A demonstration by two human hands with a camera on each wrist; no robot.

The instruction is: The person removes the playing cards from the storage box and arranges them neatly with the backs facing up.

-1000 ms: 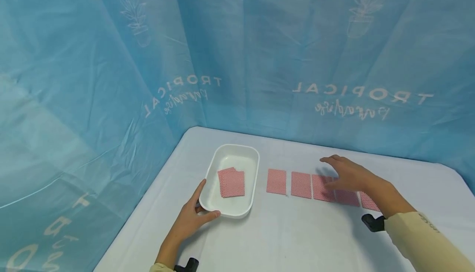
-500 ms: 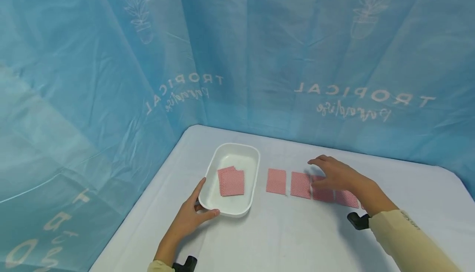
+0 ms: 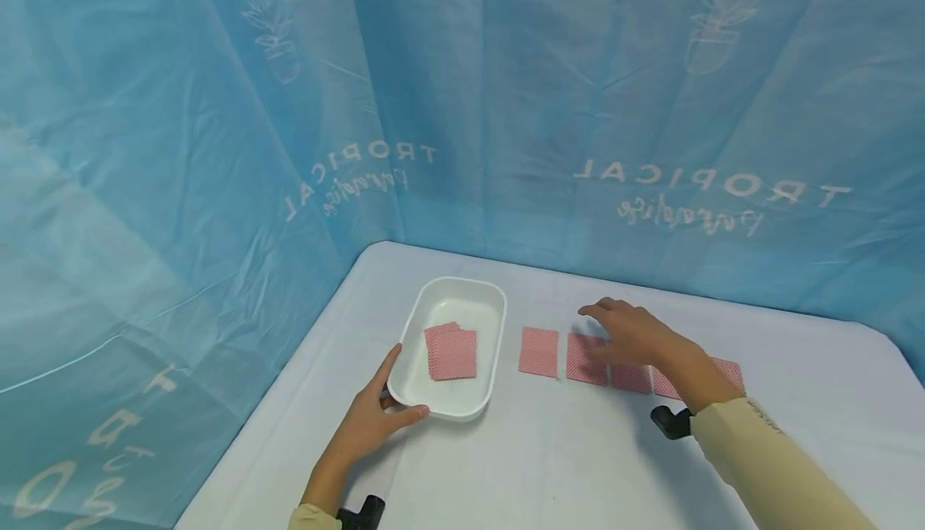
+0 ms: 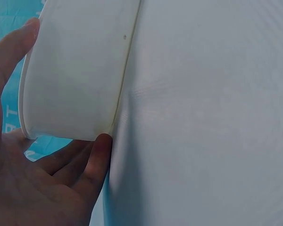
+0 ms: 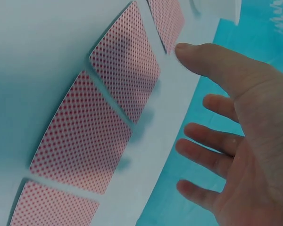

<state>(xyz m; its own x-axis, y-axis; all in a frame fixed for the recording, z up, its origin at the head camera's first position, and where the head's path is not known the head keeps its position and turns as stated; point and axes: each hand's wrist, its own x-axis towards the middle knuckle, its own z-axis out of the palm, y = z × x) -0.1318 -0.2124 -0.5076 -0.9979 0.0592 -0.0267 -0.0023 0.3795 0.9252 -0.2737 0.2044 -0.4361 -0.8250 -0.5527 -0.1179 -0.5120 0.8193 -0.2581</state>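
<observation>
My left hand (image 3: 364, 426) holds the near left corner of a white tray (image 3: 468, 299), thumb on one side and fingers on the other. Overlapping red-and-white patterned playing cards (image 3: 454, 356) lie face down inside. To the right, several more face-down cards form a row; the leftmost card (image 3: 539, 352) lies nearest the tray. Above the row hovers my right hand (image 3: 639, 337), fingers spread and holding nothing. It partly covers the second card (image 3: 582, 369). In the right wrist view, the thumb and fingers of the right hand (image 5: 254, 141) are apart from the cards (image 5: 82, 134).
A white cloth covers the table (image 3: 520, 466). Blue printed curtains (image 3: 578, 112) hang behind it and along its left side. A dark wrist mount (image 3: 672, 422) sits under the right sleeve (image 3: 773, 458).
My right hand has moved left along the row of cards, from over the third and fourth to over the second, uncovering cards at the right end. My left hand stays at the tray.
</observation>
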